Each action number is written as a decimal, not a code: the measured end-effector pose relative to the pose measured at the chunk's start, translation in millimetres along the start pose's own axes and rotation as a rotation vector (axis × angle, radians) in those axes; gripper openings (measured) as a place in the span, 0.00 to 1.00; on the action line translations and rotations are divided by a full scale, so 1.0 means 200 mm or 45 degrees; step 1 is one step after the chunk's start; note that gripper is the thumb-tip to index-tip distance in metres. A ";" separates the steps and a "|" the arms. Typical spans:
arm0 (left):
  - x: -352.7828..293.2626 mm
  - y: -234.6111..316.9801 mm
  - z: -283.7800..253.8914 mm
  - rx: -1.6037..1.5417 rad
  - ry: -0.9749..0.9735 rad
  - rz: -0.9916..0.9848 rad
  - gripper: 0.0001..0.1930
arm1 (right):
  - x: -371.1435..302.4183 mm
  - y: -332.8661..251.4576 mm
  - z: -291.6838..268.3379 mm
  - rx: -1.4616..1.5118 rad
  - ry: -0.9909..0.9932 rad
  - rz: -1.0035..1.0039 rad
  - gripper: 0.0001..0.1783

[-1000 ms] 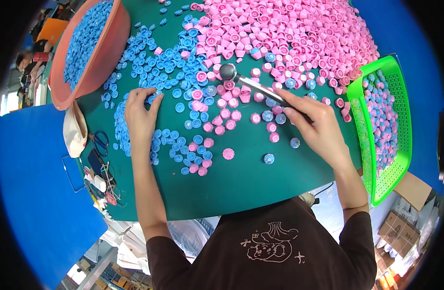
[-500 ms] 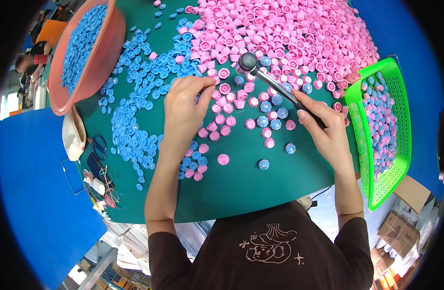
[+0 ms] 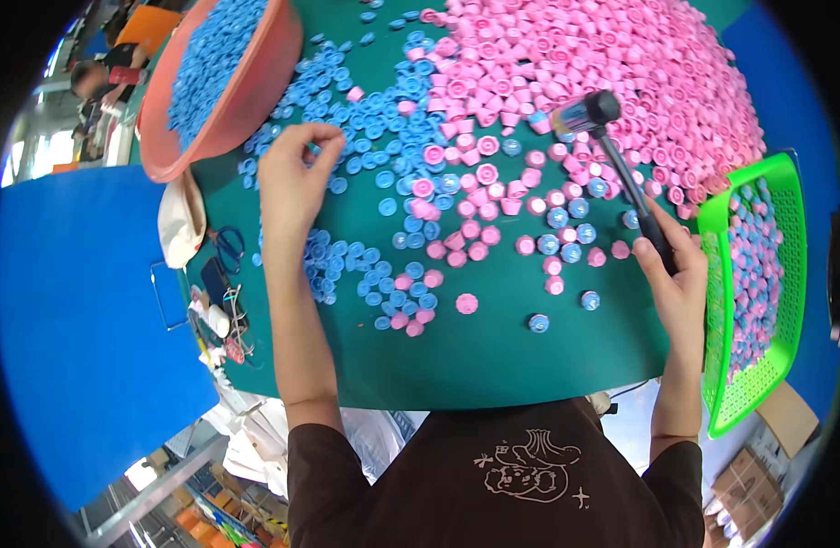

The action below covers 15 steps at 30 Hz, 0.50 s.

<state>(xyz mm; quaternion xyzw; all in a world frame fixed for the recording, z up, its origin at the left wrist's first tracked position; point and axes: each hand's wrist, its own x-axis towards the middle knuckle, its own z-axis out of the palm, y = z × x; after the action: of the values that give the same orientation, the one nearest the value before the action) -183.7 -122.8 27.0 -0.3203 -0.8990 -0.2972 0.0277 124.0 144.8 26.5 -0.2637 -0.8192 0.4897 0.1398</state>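
My right hand (image 3: 673,279) grips the mallet (image 3: 586,111) above the pink caps (image 3: 612,64); left hand (image 3: 292,183), fingers pinched, hovers left; strike squarely.

At the upper left of the frame a salmon-coloured basin (image 3: 255,100) holds blue caps, a green mesh basket (image 3: 785,301) sits at the right edge, and scissors (image 3: 226,248) lie at the bench's (image 3: 493,356) left edge.

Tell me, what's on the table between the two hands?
Between the left hand and right hand, the head view shows scattered pink caps and blue caps on the green table.
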 end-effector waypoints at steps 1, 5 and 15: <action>-0.04 0.00 0.01 -0.016 -0.048 -0.035 0.07 | 0.00 0.01 0.00 0.051 0.006 0.067 0.23; -0.13 -0.07 0.04 0.197 -0.148 0.036 0.09 | 0.02 -0.01 0.04 0.139 0.022 0.124 0.20; -0.17 -0.12 0.04 0.098 -0.318 -0.134 0.11 | 0.02 -0.04 0.07 0.004 0.007 -0.037 0.21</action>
<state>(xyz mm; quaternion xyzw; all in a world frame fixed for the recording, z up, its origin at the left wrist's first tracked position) -169.5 -152.2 0.9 -0.3057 -0.9218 -0.2215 -0.0879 112.2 133.9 26.4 -0.2530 -0.8219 0.4881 0.1494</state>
